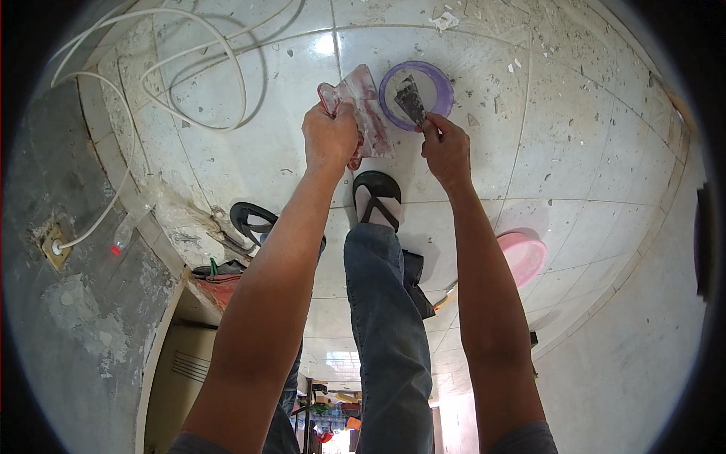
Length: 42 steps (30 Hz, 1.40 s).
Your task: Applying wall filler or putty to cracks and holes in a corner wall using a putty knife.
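In the head view, the person is standing over a dusty, speckled white tiled floor (pixel 575 151) and working with both arms stretched out in front. The left hand (pixel 330 136) is closing firmly around the handle end of a flat, pink-stained plaster hawk of pale plastic (pixel 364 106), fingers fully wrapped, the board tilting toward the right hand. The right hand (pixel 446 147) is pinching the handle of a small dark triangular metal scraper blade (pixel 411 98) between thumb and fingertips, a tight, narrow grip with no gap showing. The blade tip is lying just beside the board's right edge and in front of a round purple plastic bowl (pixel 442 87), which is sitting on the floor beyond the hands; whether the blade is touching the board I cannot tell.

To do this scraping well, I judge the board should be kept steady and angled over the bowl, while the blade is drawn flat along its face with light, even pressure.

A black sandal on a foot (pixel 376 198) is showing between the forearms, a pink plastic basin (pixel 525 257) is resting on the floor to the right, and a white cable (pixel 227 68) is looping across the tiles to the left.
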Each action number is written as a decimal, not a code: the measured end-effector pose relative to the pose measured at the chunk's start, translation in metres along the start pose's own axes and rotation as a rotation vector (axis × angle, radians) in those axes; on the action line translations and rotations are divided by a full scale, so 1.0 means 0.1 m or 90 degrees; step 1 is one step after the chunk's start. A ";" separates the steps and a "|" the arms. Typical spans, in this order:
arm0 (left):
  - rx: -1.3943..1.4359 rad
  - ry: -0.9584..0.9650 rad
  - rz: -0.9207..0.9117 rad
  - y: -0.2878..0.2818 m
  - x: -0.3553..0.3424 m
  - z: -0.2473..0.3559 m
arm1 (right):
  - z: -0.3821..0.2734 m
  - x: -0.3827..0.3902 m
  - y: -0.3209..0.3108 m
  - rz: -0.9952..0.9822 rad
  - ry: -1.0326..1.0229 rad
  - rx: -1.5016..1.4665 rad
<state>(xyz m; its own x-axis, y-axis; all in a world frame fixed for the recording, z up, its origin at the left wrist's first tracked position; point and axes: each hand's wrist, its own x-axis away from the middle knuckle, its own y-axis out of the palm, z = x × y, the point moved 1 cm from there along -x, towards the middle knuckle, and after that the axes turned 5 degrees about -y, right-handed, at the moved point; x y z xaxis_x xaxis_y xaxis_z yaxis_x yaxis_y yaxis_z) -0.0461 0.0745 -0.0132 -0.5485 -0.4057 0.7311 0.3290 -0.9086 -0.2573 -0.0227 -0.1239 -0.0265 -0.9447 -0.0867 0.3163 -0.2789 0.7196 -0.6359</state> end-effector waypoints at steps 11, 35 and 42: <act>0.014 0.008 0.024 -0.01 0.04 -0.09 | -0.05 0.10 0.07 -0.036 -0.075 -0.009; 0.583 -0.204 -0.140 -1.55 1.37 0.58 | -2.01 1.02 -1.04 -0.278 0.022 -0.310; 0.717 -0.077 -0.260 -3.11 2.79 1.93 | -4.48 1.58 -1.68 -0.162 -0.611 -0.017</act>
<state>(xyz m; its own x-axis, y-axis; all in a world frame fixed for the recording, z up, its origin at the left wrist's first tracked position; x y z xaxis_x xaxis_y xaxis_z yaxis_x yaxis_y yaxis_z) -0.1537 0.2630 0.3929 -0.7135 -0.0415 0.6994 0.6669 -0.3462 0.6599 -0.0478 0.0500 0.4458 -0.5999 -0.7532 -0.2698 -0.5005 0.6164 -0.6079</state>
